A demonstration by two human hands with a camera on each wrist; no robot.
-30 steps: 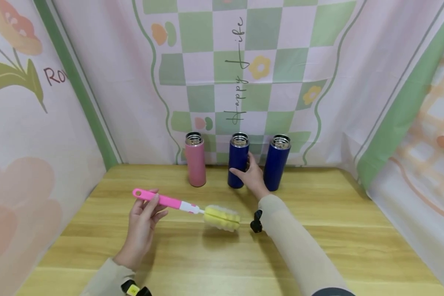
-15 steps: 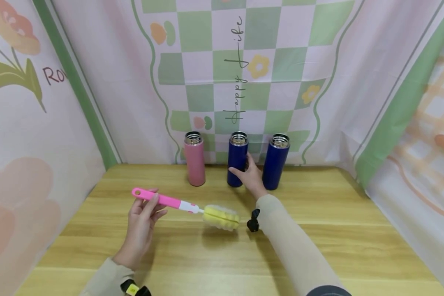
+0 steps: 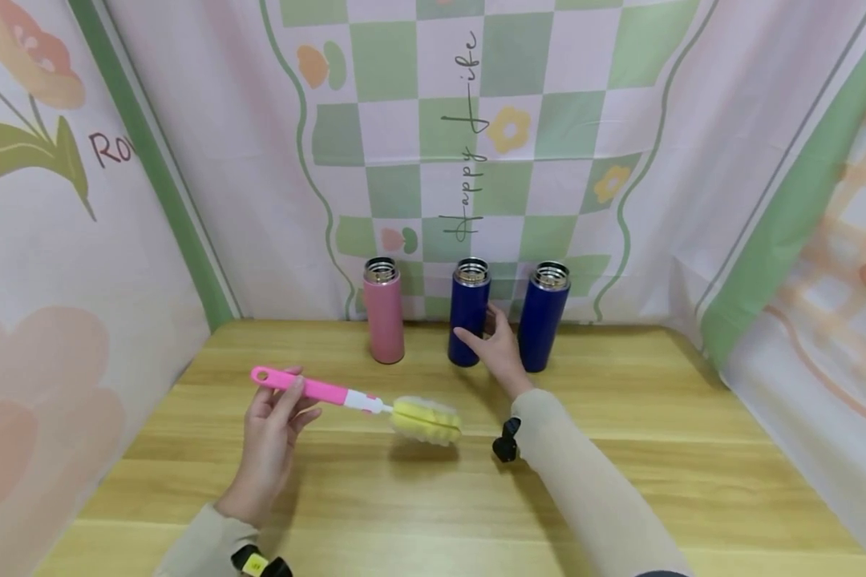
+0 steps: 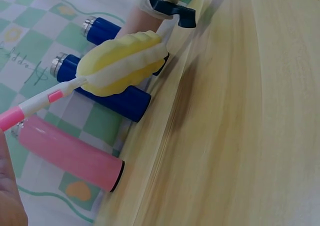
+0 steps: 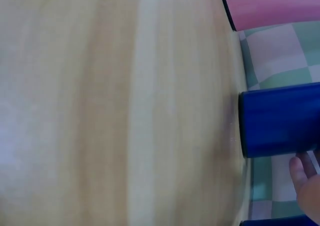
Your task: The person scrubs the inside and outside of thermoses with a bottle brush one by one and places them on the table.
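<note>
Near the left of the table, my left hand [image 3: 267,437] pinches a bottle brush [image 3: 332,393] by its pink handle, thumb on top. The yellow sponge head [image 4: 122,63] points right and hangs just over the table. My right hand [image 3: 501,349] is at the middle blue thermos bottle [image 3: 466,312], its thumb across the front and its fingers at the right side. That bottle [image 5: 280,120] stands upright and lidless. In the right wrist view only part of the hand [image 5: 310,193] shows, right at the bottle's side.
A pink thermos bottle [image 3: 384,320] stands upright to the left and another blue thermos bottle [image 3: 544,320] to the right, close by my right wrist; both are lidless. Behind the wooden table [image 3: 375,513] hangs a checked curtain [image 3: 447,128].
My right hand has shifted very slightly to the right on the middle blue bottle. The brush has moved a little to the left with my left hand. The bottles stand as before.
</note>
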